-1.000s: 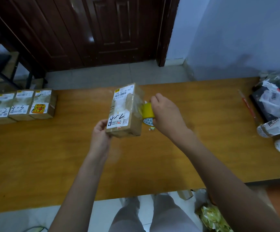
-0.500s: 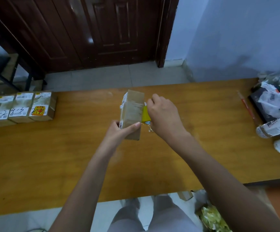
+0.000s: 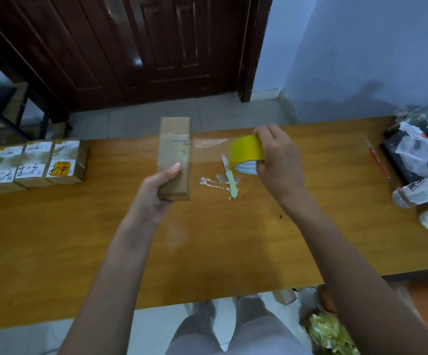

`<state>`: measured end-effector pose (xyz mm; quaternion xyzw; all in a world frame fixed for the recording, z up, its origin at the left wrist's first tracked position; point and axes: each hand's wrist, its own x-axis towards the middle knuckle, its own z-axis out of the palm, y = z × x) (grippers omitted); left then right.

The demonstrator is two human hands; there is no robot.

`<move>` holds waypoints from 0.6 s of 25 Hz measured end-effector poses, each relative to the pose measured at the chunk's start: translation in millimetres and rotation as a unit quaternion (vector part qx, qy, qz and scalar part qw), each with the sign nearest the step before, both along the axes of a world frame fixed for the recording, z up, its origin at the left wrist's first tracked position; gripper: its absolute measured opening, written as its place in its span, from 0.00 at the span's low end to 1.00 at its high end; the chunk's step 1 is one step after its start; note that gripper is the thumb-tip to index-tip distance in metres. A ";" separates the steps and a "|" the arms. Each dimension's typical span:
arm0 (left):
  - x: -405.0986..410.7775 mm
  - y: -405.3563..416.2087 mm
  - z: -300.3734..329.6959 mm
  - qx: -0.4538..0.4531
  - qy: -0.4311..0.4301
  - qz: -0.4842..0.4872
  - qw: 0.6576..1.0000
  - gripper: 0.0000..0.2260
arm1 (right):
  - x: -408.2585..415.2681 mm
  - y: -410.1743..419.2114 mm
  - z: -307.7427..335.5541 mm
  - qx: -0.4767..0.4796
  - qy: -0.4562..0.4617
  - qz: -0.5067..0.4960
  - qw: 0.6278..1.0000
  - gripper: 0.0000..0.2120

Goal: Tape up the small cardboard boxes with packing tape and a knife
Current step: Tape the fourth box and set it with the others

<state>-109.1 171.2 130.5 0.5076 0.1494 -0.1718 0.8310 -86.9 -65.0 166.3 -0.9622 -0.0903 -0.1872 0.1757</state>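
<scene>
The small brown box (image 3: 175,157) stands tall above the tabletop (image 3: 79,239), near its far edge. The left hand (image 3: 156,194) grips its low end, fingers curled round it, thumb on the front. A clear strip of tape (image 3: 209,147) runs from the box to the yellow tape roll (image 3: 246,155). The right hand (image 3: 279,162) holds the roll, fingers wrapped over it and hiding part of it. A knife (image 3: 229,178) with a pale green handle lies on the tabletop below the roll. Three taped boxes (image 3: 38,162) sit at the far left. The print on the held box is too blurry to read.
</scene>
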 end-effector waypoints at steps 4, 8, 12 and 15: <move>-5.7 10.9 9.4 -0.073 -0.007 -0.024 0.997 0.21 | -0.4 -7.7 -0.2 -0.145 0.061 -0.026 0.987 0.19; -16.9 5.4 10.8 -0.170 -0.039 -0.045 0.984 0.27 | -0.8 -3.0 -0.3 -0.140 0.064 0.000 0.988 0.20; -22.6 2.6 13.2 -0.232 -0.092 -0.078 0.965 0.26 | -3.6 7.0 0.8 -0.135 0.054 0.012 0.989 0.20; -24.2 -1.6 13.1 -0.294 -0.099 -0.106 0.945 0.27 | -4.6 13.0 3.3 -0.121 0.039 0.022 0.992 0.20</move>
